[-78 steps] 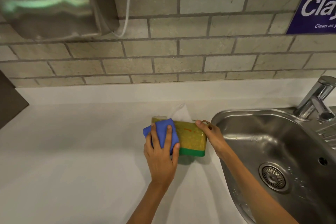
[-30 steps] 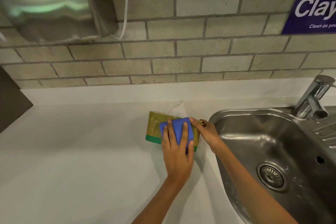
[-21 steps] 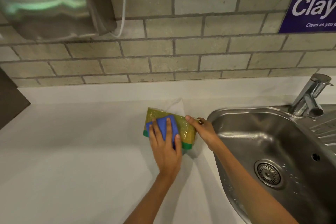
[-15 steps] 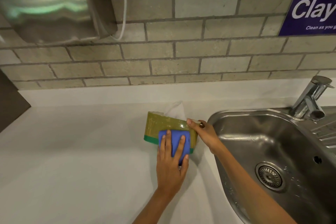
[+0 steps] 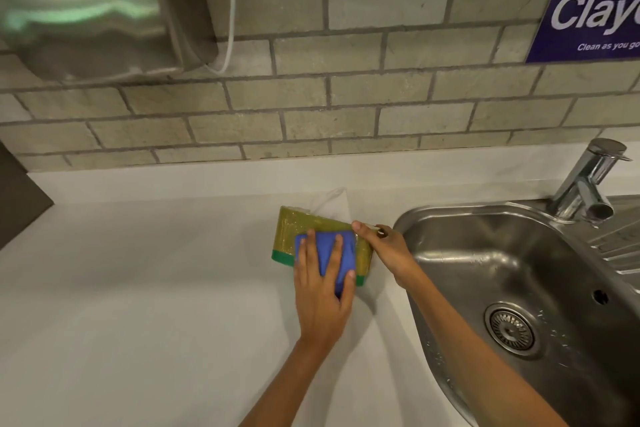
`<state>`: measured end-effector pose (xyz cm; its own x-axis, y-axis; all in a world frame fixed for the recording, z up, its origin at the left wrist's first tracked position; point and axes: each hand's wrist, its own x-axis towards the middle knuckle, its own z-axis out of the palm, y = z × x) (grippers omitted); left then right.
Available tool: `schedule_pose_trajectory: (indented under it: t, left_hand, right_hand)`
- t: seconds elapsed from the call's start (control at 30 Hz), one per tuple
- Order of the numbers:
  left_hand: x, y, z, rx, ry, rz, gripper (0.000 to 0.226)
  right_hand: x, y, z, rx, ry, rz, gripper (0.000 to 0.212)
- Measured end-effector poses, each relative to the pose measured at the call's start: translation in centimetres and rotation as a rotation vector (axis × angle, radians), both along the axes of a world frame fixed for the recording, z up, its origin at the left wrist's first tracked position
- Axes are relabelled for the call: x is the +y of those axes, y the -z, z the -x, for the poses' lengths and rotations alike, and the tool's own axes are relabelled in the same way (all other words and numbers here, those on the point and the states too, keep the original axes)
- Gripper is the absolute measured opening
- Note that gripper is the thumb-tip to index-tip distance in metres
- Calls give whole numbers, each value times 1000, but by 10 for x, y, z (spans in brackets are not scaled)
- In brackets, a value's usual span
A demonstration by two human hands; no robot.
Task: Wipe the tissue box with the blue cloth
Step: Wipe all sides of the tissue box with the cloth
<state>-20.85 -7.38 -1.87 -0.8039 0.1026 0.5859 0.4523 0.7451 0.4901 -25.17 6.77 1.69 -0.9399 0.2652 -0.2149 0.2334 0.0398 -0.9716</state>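
Note:
The tissue box [image 5: 289,230] is olive-yellow with a green bottom band and stands on the white counter beside the sink. A white tissue [image 5: 330,203] sticks up from its top. My left hand [image 5: 320,291] lies flat against the box's front face, pressing the folded blue cloth [image 5: 329,253] onto it with fingers spread. My right hand [image 5: 389,250] grips the box's right end, thumb on the top corner.
A steel sink [image 5: 519,274] with a drain [image 5: 510,331] lies right of the box, its tap [image 5: 585,184] at the back. The white counter [image 5: 138,288] stretches left. A steel wall dispenser [image 5: 100,10] hangs on the brick wall, and a purple sign [image 5: 588,7] is at top right.
My left hand has rubbed the blue cloth back and forth across the box's front face, lately sliding up from the lower edge. My right hand has kept hold of the right end.

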Motion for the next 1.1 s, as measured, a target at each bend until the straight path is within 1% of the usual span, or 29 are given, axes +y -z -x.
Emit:
schedule_pose_trajectory:
  t: [0.07,0.13,0.17,0.2,0.23,0.27,0.3,0.4,0.47,0.5,0.57,0.63,0.67,0.8,0.9,1.0,1.1]
  left_hand:
    - [-3,-14,21,-78,-114,-130,57]
    - [-10,-21,40,-150,-228,-254,56]
    - [-13,-23,46,-193,-285,-333,55]
    - [-14,-24,50,-233,-337,-400,55]
    - [-13,-25,50,-251,-374,-432,54]
    - [-10,-25,46,-246,-386,-422,53]
    - [-4,-24,40,-225,-372,-382,52]
    - [18,-9,6,-138,-227,-243,52]
    - [26,5,-19,-110,-109,-195,54]
    - [27,10,-27,-110,-70,-202,55]
    - [22,11,-27,-146,-55,-310,58]
    - [15,5,-16,-217,-95,-440,56]
    - [10,0,-10,-248,-124,-501,54]
    - [-7,-16,9,-285,-142,-817,53]
    - [-17,-20,11,-341,-171,-988,59]
    - [-24,-17,11,-469,-283,-1049,68]
    - [-31,-16,13,-521,-343,-1040,64]
  right_hand:
    - [-1,1,0,11,5,0,71]
    - [-3,0,-3,26,3,-5,72]
    - [-4,0,-4,29,2,-8,65]
    - [-6,0,-4,31,5,-8,53]
    - [-7,0,-4,37,15,-9,43]
    - [-9,0,-5,48,30,-16,39]
    - [-11,2,-5,63,44,-20,39]
    - [-20,4,-7,99,107,-18,61]
    - [-25,2,-10,128,144,-55,63]
    - [-28,1,-11,146,144,-65,65]
    - [-33,0,-14,185,126,-24,70]
    - [-41,-1,-18,197,125,57,75]
    - [-46,-2,-20,203,132,83,74]
    - [-63,-1,-25,251,161,58,53]
    - [-79,4,-38,304,125,48,50]
    - [-92,12,-52,333,93,26,51]
    - [-98,21,-63,344,83,-14,51]
